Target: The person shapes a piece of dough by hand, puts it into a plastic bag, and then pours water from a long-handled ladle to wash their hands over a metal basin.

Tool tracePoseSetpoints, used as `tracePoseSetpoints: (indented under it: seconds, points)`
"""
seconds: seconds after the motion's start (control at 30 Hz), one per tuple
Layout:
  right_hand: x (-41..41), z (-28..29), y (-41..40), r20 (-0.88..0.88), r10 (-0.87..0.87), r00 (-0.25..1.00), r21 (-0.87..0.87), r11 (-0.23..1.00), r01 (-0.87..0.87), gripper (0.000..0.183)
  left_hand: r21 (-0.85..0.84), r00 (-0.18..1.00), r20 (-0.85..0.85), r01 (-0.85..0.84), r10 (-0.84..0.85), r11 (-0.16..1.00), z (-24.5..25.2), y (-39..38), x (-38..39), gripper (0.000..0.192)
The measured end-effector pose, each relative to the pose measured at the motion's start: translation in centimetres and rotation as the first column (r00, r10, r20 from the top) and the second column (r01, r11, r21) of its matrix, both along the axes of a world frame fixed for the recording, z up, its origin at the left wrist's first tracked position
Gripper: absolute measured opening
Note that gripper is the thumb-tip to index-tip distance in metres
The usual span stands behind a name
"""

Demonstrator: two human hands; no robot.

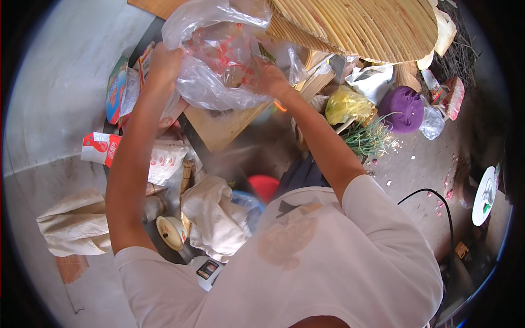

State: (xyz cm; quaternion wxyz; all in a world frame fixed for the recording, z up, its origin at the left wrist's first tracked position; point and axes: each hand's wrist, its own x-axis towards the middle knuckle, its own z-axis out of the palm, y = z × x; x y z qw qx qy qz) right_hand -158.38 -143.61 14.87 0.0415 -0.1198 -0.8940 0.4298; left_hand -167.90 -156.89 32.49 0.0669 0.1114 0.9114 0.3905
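Note:
My left hand (166,61) grips the left edge of a clear plastic bag (217,82) with red print or strands showing through it. At the bag's right side is my right hand (270,78), slightly blurred, its fingers partly hidden behind or inside the plastic; whether it grips the bag is unclear. The bag is spread between both hands above a wooden board (223,127). What it contains cannot be made out. A large round mat of pale stalks (357,28) lies just beyond my right hand.
Right of my right arm are a yellow plastic bag (348,104), green onions (367,137) and a purple round bundle (402,108). Nearer me are a beige cloth (215,213), an enamel bowl (171,233) and a red container (264,186). Packets stand by the left wall.

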Motion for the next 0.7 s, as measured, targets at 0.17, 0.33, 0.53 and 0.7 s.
tracePoseSetpoints:
  seconds: [0.17,0.33,0.53,0.7]
  points:
    - [1.7,1.1,0.1,-0.087,-0.021,0.996,0.052,0.998,0.026,0.046,-0.088,0.993,-0.104,0.052,-0.061,0.995,0.1,0.7,0.4,0.028]
    - [2.9,2.7,-0.4,-0.423,-0.241,0.874,0.161,0.929,0.334,0.044,-0.151,0.991,-0.124,0.033,-0.052,0.988,0.5,1.0,0.8,0.031]
    - [1.2,0.7,-1.4,-0.364,0.084,0.928,-0.100,0.987,-0.129,0.033,-0.128,0.999,0.002,0.051,-0.051,0.990,1.1,1.3,0.5,0.029]
    - [-1.6,-3.4,-1.0,-0.345,0.062,0.936,-0.156,0.980,-0.123,0.023,-0.047,0.992,0.121,0.035,-0.029,0.998,1.1,1.8,0.2,0.025]
